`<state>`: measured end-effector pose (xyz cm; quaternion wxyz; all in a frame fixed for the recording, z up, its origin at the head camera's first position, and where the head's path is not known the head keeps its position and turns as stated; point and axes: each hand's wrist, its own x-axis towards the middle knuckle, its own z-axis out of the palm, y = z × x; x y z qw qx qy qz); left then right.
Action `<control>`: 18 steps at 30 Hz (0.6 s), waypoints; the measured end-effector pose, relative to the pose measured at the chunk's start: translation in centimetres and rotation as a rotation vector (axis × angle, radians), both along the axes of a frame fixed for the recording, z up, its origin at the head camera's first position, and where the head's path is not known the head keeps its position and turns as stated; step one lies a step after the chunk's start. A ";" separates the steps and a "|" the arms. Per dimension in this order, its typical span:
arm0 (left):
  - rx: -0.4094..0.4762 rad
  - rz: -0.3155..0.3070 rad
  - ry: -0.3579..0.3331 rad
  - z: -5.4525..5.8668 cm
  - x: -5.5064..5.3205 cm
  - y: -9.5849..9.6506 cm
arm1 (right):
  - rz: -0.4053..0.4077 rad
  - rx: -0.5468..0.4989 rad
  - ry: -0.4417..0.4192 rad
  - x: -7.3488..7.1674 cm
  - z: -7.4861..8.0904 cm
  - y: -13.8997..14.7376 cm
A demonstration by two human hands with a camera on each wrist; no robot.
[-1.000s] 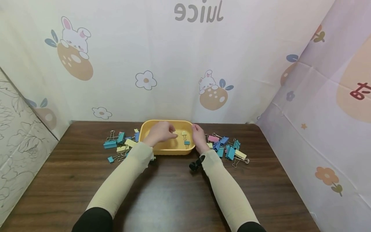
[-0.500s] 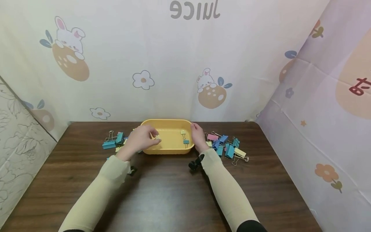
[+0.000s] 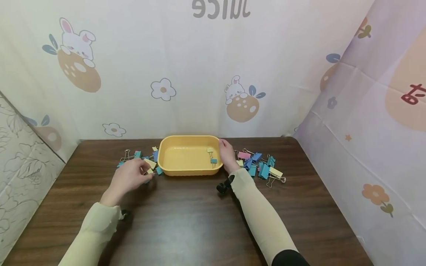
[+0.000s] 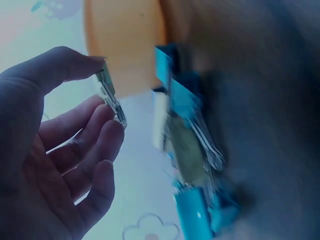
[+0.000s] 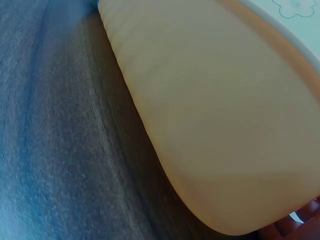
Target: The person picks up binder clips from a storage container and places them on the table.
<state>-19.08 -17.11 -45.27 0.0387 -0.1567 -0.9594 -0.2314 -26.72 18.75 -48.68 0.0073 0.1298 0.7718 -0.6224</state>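
Observation:
My left hand (image 3: 128,177) pinches a small yellow binder clip (image 4: 106,85) between thumb and fingertips, above the left pile of binder clips (image 3: 150,163). That pile, beside the tray's left end, mixes teal, yellow and blue clips; my hand hides part of it. At the tray's right end, my right hand (image 3: 227,155) grips the rim of the yellow tray (image 3: 183,157), its fingers mostly hidden in the right wrist view. Inside the tray, towards the right, lie a small yellow clip (image 3: 210,150) and a small teal clip (image 3: 213,161).
Another pile of binder clips (image 3: 256,162), teal, blue, pink and yellow, lies just right of my right hand. The brown wooden table (image 3: 186,218) meets a patterned curtain (image 3: 196,74) at its back edge.
My left hand has moved left, out of the tray, carrying the small yellow binder clip to the left pile. My right hand has stayed on the tray's right end.

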 end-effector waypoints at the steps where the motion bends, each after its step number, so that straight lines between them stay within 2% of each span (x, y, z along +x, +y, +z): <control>1: -0.015 0.001 -0.017 -0.2 0.1 -0.2 | 0.001 0.001 0.002 0.0 0.1 0.0; 7: -0.081 -0.051 -0.122 -1.1 0.4 -0.4 | 0.001 0.015 0.012 0.1 0.1 0.0; 13: -0.154 -0.089 -0.122 -2.0 0.5 -0.1 | 0.006 0.011 0.022 0.1 0.0 -0.1; 18: -0.166 -0.103 -0.107 -2.2 0.4 -0.2 | 0.007 0.012 0.019 0.1 0.1 0.0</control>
